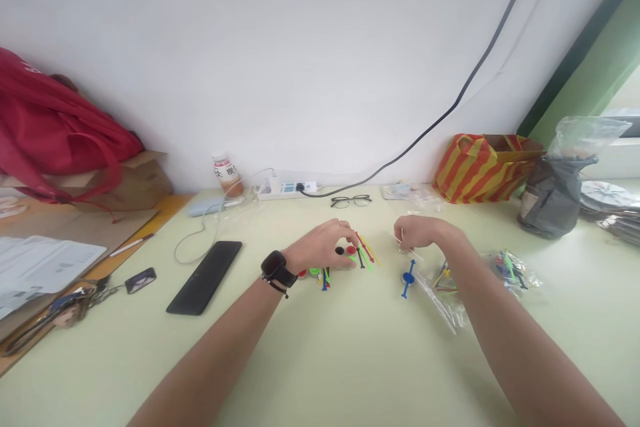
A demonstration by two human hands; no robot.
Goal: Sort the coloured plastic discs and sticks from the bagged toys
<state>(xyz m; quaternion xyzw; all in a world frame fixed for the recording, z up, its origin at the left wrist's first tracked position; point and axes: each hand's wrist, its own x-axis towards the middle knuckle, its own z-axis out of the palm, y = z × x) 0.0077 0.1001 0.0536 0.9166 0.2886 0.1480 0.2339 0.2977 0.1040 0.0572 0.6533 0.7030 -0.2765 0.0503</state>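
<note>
My left hand point(333, 245) hovers low over small coloured pieces, its thumb and forefinger apart. In the gap between them show a black disc point(340, 251) and a red disc point(351, 250). Just right of the fingertips lie several slim plastic arrows, among them a red arrow point(365, 247) and a yellow arrow point(371, 251). More arrows point(325, 279) and a green disc point(315, 272) lie by the left wrist. My right hand point(417, 232) is closed, pinching what looks like a thin whitish stick point(399, 239). Below it rests a blue arrow spinner point(409, 277).
Clear sticks point(437, 303) and a plastic bag of coloured arrows point(513, 268) lie on the right. Eyeglasses point(351, 201) and a power strip point(287, 191) stand along the wall. A black phone-like slab point(205, 278), keys point(75, 303) and a bottle point(227, 175) are left.
</note>
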